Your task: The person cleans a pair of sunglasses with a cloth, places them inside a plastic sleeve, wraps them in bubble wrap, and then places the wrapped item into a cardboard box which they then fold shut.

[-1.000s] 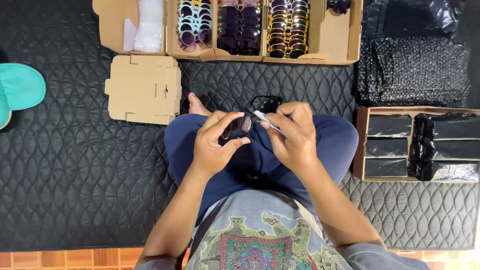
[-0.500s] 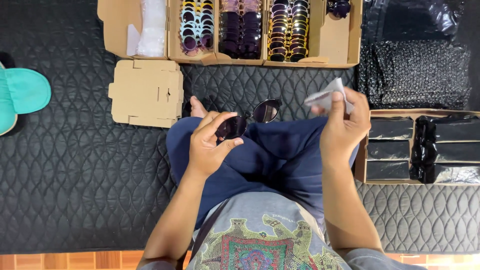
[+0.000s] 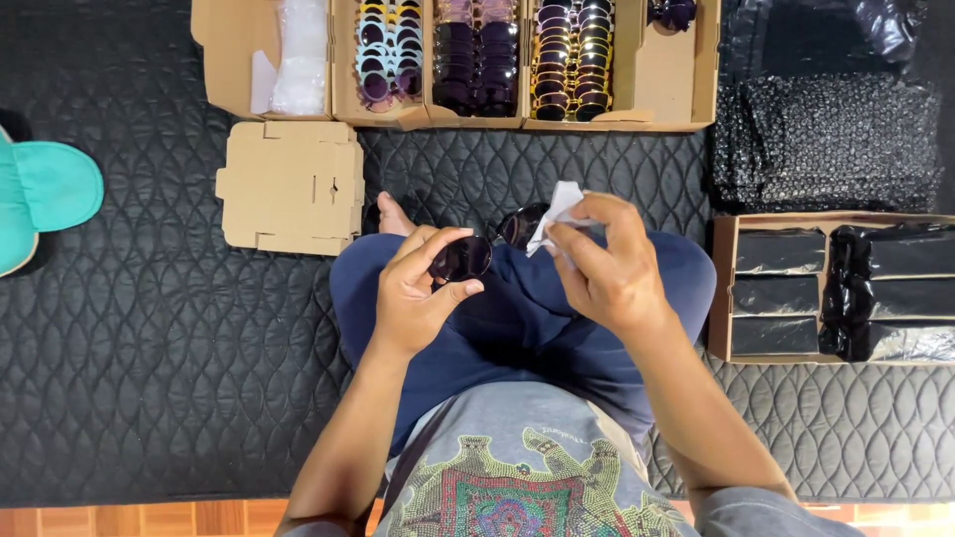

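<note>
My left hand (image 3: 418, 288) pinches a pair of dark round sunglasses (image 3: 487, 244) by the left lens, holding them above my lap. My right hand (image 3: 602, 264) grips a small white cloth (image 3: 557, 211) and presses it against the right lens of the sunglasses. Both hands hover over my crossed legs in blue trousers.
A long cardboard box (image 3: 657, 75) at the top holds rows of sunglasses and bubble wrap (image 3: 298, 55). A flat folded carton (image 3: 288, 184) lies left of my knee. Black bubble pouches (image 3: 826, 139) and a box of black packets (image 3: 836, 288) sit right. A teal slipper (image 3: 45, 189) lies far left.
My right hand, which had lifted the white cloth away to the right, has come back left and down onto the right lens. The left hand keeps holding the sunglasses.
</note>
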